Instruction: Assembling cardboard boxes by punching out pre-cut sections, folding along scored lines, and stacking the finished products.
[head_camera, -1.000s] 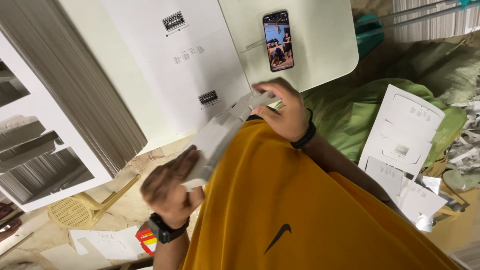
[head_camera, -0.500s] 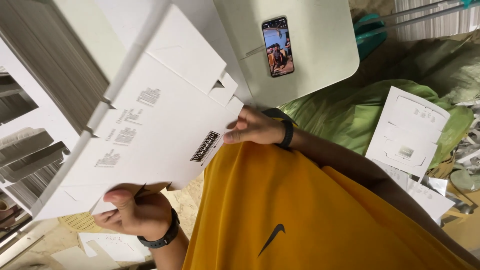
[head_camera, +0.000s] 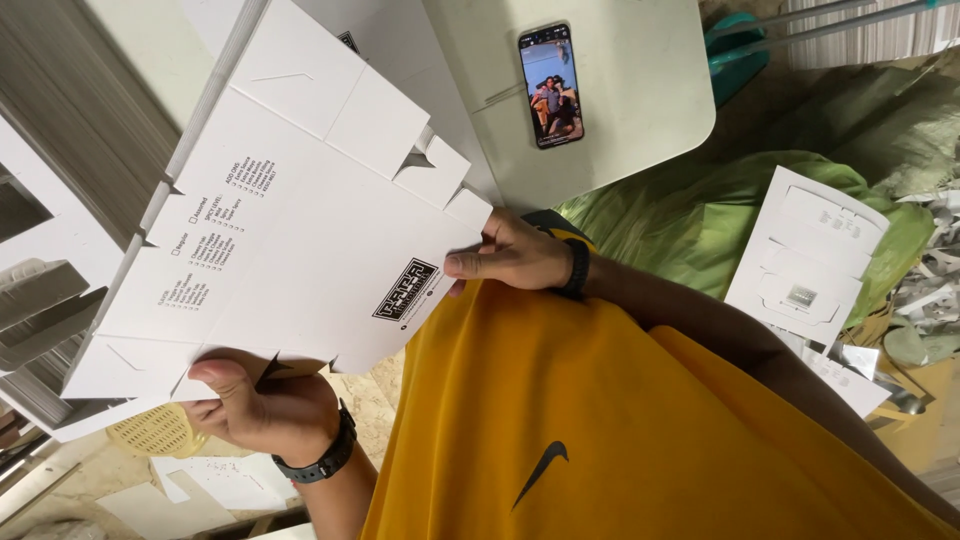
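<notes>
A white tabletop (head_camera: 640, 120) carrying a smartphone (head_camera: 551, 85) sits at 12 o'clock. Stacked cardboard sheets (head_camera: 60, 130) stand at 9 o'clock. The flat white die-cut box blank (head_camera: 290, 240) is held in mid-air at centre-left. The left hand (head_camera: 265, 410) pinches its 7 o'clock edge, thumb on top. The right hand (head_camera: 510, 255) pinches its 3 o'clock edge, fingers closed on the card. All panels and flaps remain unfolded, so no forming is visible. Since half a second earlier, the blank has been drawn closer to the torso.
</notes>
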